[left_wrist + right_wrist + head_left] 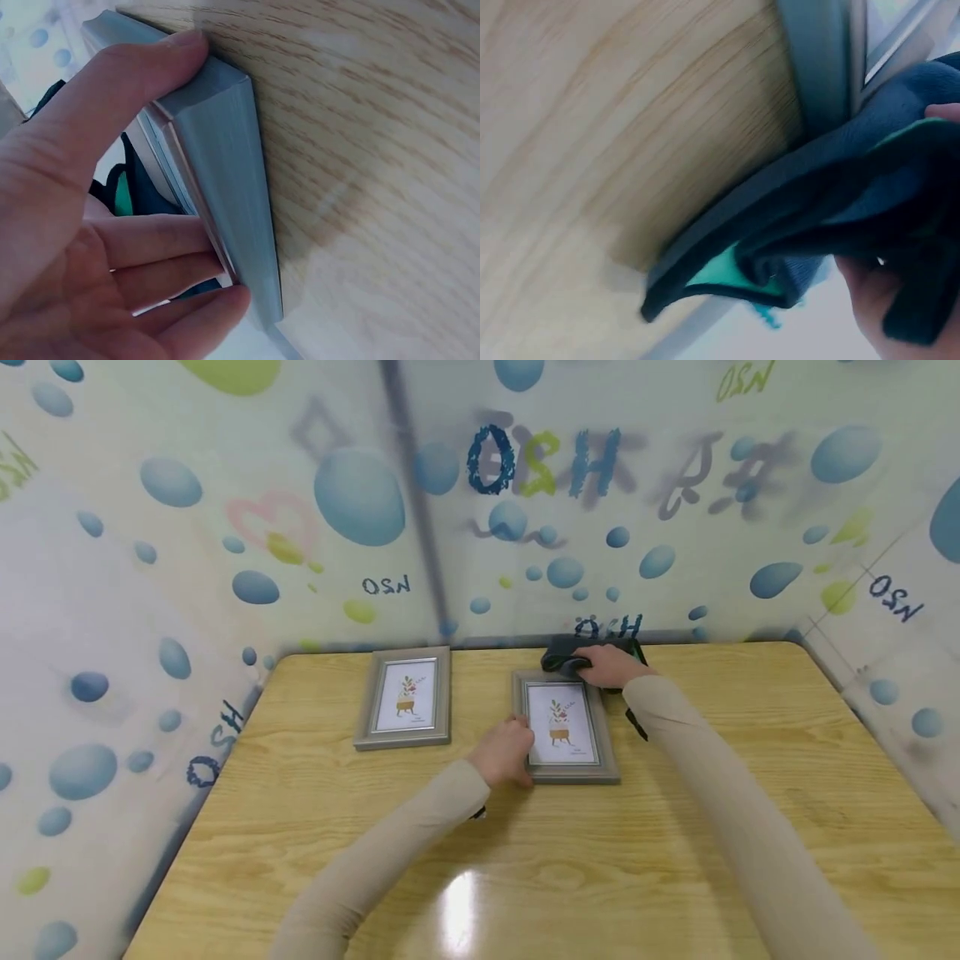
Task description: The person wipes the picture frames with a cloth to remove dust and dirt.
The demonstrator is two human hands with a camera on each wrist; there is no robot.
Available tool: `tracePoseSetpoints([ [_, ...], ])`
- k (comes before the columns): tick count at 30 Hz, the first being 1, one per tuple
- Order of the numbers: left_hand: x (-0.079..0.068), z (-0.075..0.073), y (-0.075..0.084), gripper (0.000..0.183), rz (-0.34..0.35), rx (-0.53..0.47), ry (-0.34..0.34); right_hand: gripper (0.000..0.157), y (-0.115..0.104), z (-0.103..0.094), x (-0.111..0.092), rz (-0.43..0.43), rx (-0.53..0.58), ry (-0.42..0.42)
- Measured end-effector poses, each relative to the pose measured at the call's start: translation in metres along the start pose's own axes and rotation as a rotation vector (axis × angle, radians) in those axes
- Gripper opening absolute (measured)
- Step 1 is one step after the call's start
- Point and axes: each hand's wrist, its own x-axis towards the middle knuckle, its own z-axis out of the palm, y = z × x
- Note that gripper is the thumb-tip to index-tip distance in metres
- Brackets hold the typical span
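Observation:
A grey picture frame [573, 773] with a plant print lies face up on the table. At its near left corner, my left hand [505, 750] grips the border. In the left wrist view, the thumb lies on one edge of the picture frame [219, 150] and the other fingers bear on the adjoining side. My right hand [611, 667] holds a bunched dark cloth [562, 652] at the far edge of the same frame. The right wrist view shows green on part of the cloth [727, 225], which touches the frame's corner; that hand's fingers are mostly hidden.
A second, matching picture frame [442, 706] lies to the left, near the table's back edge. The wooden table [300, 827] meets a patterned wall covering [360, 560] behind and at both sides. A dark strap end [636, 724] shows below the right wrist.

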Motion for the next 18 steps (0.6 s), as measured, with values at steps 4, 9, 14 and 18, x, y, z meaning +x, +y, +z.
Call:
tracePoseSetpoints([
  [4,0.0,-0.003,0.003,0.045,0.009,0.006,-0.001,0.037,-0.027,0.004,0.009,0.006,-0.064,-0.05],
  [9,0.002,-0.002,0.009,0.048,0.026,0.035,-0.005,0.042,-0.061,0.009,0.017,-0.051,-0.094,-0.11],
  [14,0.005,0.0,0.012,0.046,0.021,0.026,-0.004,0.041,-0.069,0.006,0.015,-0.074,-0.086,-0.116],
  [18,0.005,0.0,0.01,0.044,-0.002,-0.019,0.003,0.039,-0.05,-0.005,0.006,-0.057,-0.066,-0.095],
])
